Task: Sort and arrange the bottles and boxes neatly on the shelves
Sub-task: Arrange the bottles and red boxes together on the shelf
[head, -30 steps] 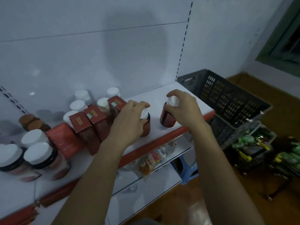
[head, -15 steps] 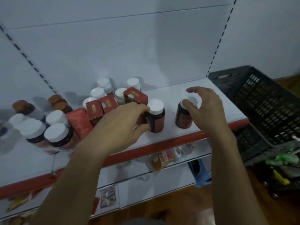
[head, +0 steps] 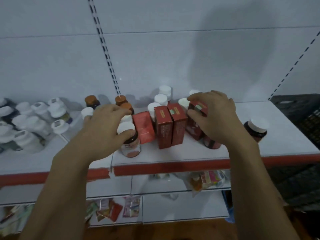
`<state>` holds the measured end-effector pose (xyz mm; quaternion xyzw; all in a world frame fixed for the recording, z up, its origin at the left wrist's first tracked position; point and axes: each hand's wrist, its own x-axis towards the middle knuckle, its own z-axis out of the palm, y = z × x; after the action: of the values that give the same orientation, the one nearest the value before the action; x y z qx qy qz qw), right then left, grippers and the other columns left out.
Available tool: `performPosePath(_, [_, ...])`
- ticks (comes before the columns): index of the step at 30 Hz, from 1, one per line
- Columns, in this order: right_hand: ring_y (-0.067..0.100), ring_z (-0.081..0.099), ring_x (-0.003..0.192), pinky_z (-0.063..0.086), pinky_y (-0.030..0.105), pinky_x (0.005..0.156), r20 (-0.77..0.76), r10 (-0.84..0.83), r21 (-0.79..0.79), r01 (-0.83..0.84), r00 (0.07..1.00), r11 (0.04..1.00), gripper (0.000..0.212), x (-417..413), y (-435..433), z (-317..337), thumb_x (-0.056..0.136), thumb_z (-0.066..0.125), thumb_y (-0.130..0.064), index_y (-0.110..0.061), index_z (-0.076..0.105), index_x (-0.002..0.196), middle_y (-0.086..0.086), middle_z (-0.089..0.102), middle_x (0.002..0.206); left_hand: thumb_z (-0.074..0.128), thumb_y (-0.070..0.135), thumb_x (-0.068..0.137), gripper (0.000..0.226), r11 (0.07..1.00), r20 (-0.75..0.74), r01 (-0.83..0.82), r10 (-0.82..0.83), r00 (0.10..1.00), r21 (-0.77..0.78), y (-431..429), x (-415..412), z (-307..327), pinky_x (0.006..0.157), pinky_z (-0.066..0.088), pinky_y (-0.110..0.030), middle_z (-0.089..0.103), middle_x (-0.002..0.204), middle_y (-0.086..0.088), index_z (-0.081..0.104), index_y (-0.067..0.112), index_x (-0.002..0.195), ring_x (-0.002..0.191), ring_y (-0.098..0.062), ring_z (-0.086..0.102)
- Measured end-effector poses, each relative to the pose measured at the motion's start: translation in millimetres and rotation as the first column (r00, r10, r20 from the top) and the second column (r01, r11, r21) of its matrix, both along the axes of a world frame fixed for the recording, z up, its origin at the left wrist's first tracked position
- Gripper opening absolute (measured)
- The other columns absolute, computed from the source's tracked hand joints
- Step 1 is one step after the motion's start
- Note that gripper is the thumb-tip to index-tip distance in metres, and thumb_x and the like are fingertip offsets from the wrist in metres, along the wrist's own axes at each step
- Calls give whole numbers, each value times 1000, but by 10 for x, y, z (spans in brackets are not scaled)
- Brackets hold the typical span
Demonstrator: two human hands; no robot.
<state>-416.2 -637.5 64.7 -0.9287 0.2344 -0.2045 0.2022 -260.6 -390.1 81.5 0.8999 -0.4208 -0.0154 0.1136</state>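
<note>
A row of red boxes [head: 163,126] stands mid-shelf on the white shelf [head: 173,155]. My right hand [head: 214,116] grips the rightmost red box [head: 197,109] from above, thumb on its near face. Under that hand stands a red bottle [head: 212,143], partly hidden. My left hand [head: 105,129] curls round a white-capped clear bottle [head: 129,144] at the left end of the boxes. Another white-capped dark bottle [head: 256,129] stands alone to the right. Several white-capped bottles [head: 161,99] stand behind the boxes.
Brown-capped bottles [head: 122,101] stand at the back. Many white bottles [head: 34,122] crowd the shelf's left part. A black crate [head: 301,111] sits at the right end. Lower shelves hold coloured packets [head: 112,210] and a bagged item [head: 206,179].
The view swung left. My left hand moved from the bottle near the boxes to a bottle at their left end; my right hand left the lone bottle and took the rightmost box.
</note>
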Motion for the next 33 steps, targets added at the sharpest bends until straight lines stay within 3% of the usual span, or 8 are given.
performPosePath(3, [24, 45, 133, 30, 65, 111, -17, 65, -20, -65, 998, 998, 28, 215, 323, 58, 96, 60, -45, -39, 61, 124, -15, 57, 114, 64, 45, 91, 61, 996, -19, -85, 85, 996, -10, 399, 242, -3, 111, 34, -55, 47, 147, -4, 47, 24, 146, 137, -29, 39])
performPosePath(7, [23, 49, 129, 36, 59, 109, 16, 115, -41, -115, 993, 993, 30, 584, 819, 150, 95, 63, -41, -37, 61, 125, -8, 63, 129, 62, 48, 91, 62, 986, -48, -161, 159, 986, -45, 1014, 543, 34, 108, 37, -55, 48, 147, -1, 46, 26, 147, 134, -27, 41])
performPosePath(11, [22, 56, 115, 42, 52, 104, 26, 241, -58, -240, 970, 969, 30, 1127, 1520, 215, 94, 65, -36, -32, 62, 124, -6, 65, 118, 64, 50, 90, 60, 971, -63, -225, 220, 973, -77, 1795, 875, 9, 106, 39, -55, 48, 145, 2, 48, 30, 144, 132, -25, 42])
performPosePath(16, [17, 54, 112, 41, 35, 97, -21, 441, -7, -442, 897, 897, 36, 1955, 2509, 93, 94, 65, -38, -33, 60, 129, -5, 63, 121, 63, 50, 92, 58, 885, -83, -448, 440, 894, -125, 3030, 1293, -156, 108, 36, -58, 43, 150, -2, 49, 28, 144, 137, -30, 38])
performPosePath(21, [1, 49, 104, 35, 18, 79, -134, 686, 140, -672, 715, 727, 42, 2695, 3632, -123, 93, 65, -48, -37, 54, 133, -14, 56, 121, 66, 44, 92, 53, 684, -167, -722, 704, 691, -103, 4401, 1418, -337, 106, 41, -55, 49, 143, -12, 53, 25, 140, 126, -34, 50])
performPosePath(23, [6, 52, 109, 38, 20, 81, -195, 772, 172, -753, 605, 635, 44, 2961, 4073, -162, 93, 65, -49, -37, 53, 134, -12, 57, 123, 67, 44, 92, 48, 612, -184, -783, 761, 622, -112, 4837, 1331, -383, 102, 45, -53, 52, 139, -11, 57, 27, 136, 118, -34, 55])
performPosePath(26, [13, 56, 114, 45, 30, 91, -245, 851, 214, -830, 465, 515, 45, 3341, 4718, -176, 94, 64, -50, -39, 51, 136, -7, 58, 129, 64, 53, 91, 56, 508, -182, -860, 842, 508, -53, 5356, 1189, -456, 105, 42, -57, 48, 143, -8, 53, 29, 140, 128, -34, 49])
performPosePath(33, [9, 53, 110, 40, 24, 83, -248, 944, 293, -911, 220, 289, 44, 4046, 5816, -318, 94, 65, -48, -41, 51, 134, -7, 57, 124, 60, 55, 92, 57, 335, -209, -942, 923, 324, 20, 6088, 1271, -635, 106, 40, -60, 43, 148, -4, 48, 34, 143, 134, -31, 44])
